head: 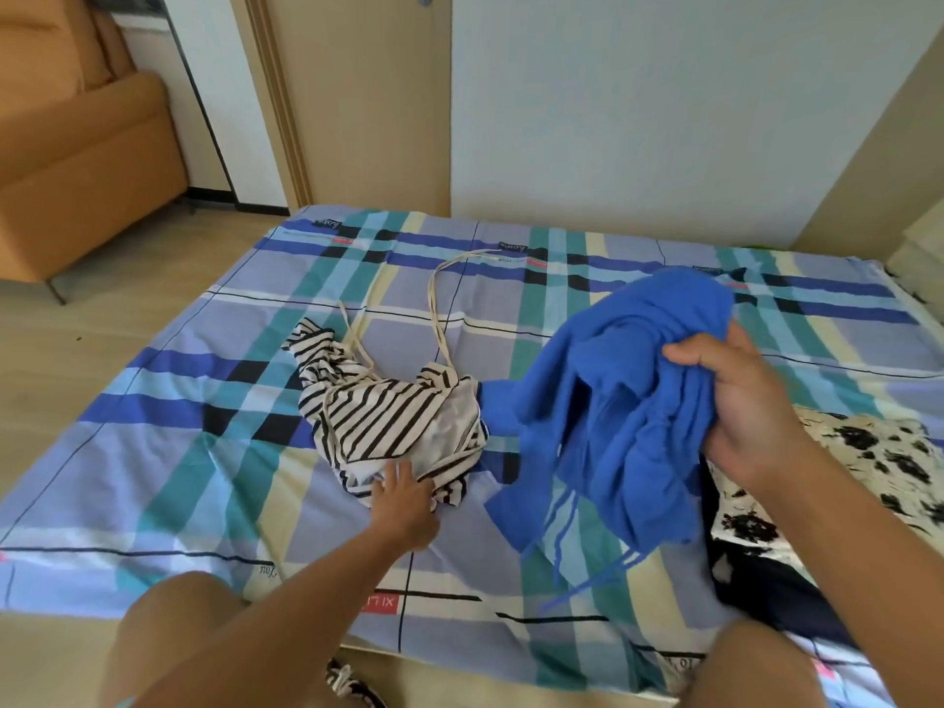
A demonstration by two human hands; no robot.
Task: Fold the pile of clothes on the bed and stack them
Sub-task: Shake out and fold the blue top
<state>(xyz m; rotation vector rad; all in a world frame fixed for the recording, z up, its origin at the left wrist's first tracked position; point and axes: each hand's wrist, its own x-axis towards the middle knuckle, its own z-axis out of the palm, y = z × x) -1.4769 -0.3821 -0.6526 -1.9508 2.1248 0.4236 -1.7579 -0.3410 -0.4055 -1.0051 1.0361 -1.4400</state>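
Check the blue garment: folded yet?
Not folded. The right hand grips the blue garment as a loose wad, ends dangling over the bed.

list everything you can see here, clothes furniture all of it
striped garment: one, black and white with cream straps, crumpled mid-bed
blue garment: one, bright blue, lifted over the bed's right half, strings dangling
patterned cloth: one, cream with black blotches, right side of the bed
dark cloth: one, navy, beside the patterned cloth near the front edge
bed sheet: one, plaid in blue, teal and cream, covering the bed
sofa: one, orange, on the floor far left
striped item: one, black and white, on the floor at the bottom edge, too cut off to identify
left hand: one, fingers straight, touching the striped garment's near edge
right hand: one, grips the blue garment
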